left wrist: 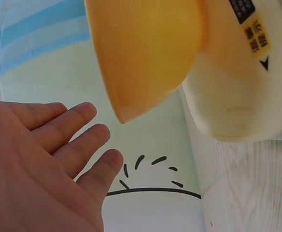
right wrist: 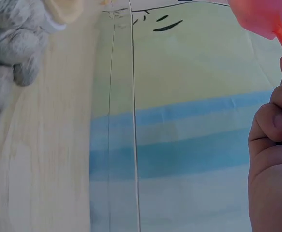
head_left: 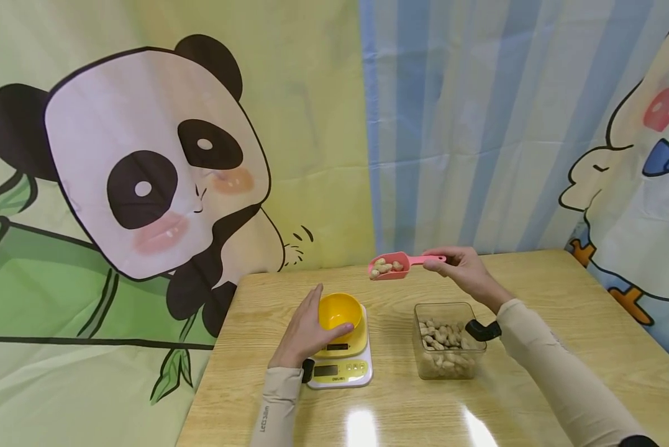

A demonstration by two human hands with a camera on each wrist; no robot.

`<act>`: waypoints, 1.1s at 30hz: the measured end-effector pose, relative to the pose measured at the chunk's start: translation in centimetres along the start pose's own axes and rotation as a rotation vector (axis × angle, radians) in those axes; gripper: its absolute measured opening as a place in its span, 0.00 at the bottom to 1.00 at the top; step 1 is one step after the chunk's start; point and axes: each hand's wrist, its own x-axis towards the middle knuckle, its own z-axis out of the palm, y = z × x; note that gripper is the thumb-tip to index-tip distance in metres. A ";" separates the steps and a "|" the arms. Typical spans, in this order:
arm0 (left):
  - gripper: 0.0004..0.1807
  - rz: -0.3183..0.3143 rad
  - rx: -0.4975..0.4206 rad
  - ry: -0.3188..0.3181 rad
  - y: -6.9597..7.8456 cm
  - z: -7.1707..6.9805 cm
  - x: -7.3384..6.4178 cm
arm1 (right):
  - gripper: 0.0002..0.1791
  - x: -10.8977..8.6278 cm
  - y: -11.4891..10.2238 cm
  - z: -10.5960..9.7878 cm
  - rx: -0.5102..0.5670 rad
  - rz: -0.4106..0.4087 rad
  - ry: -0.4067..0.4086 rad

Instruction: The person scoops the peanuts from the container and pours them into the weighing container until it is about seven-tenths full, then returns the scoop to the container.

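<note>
My right hand point(head_left: 464, 270) holds a pink scoop point(head_left: 404, 262) by the end of its handle, above the table's far part. Several unshelled peanuts point(head_left: 383, 267) lie in the scoop. With fingers extended and thumb spread, my left hand point(head_left: 305, 332) is beside a yellow bowl point(head_left: 342, 302). In the left wrist view a gap shows between the fingers point(left wrist: 82, 140) and the bowl point(left wrist: 145, 53); the thumb is out of sight there. The bowl stands on a yellow and white kitchen scale point(head_left: 362, 355), partly covered by the hand. I see no peanuts in the bowl.
A clear plastic box point(head_left: 422, 367) with many peanuts point(head_left: 446, 338) stands on the wooden table point(head_left: 401, 410), right of the scale and below my right forearm. Behind the table hangs a curtain point(head_left: 323, 155) with a panda and stripes.
</note>
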 end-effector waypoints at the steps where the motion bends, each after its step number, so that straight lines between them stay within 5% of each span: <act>1: 0.68 0.000 -0.003 -0.001 0.0 0.0 0.0 | 0.14 0.2 0.1 0.2 0.002 -0.002 -0.006; 14: 0.67 -0.009 -0.026 0.006 -0.4 0.3 -0.1 | 0.13 2.9 0.7 3.0 0.016 0.012 -0.143; 33: 0.69 -0.055 -0.084 -0.024 -1.1 1.5 -0.3 | 0.10 4.0 2.7 6.4 -0.092 0.039 -0.310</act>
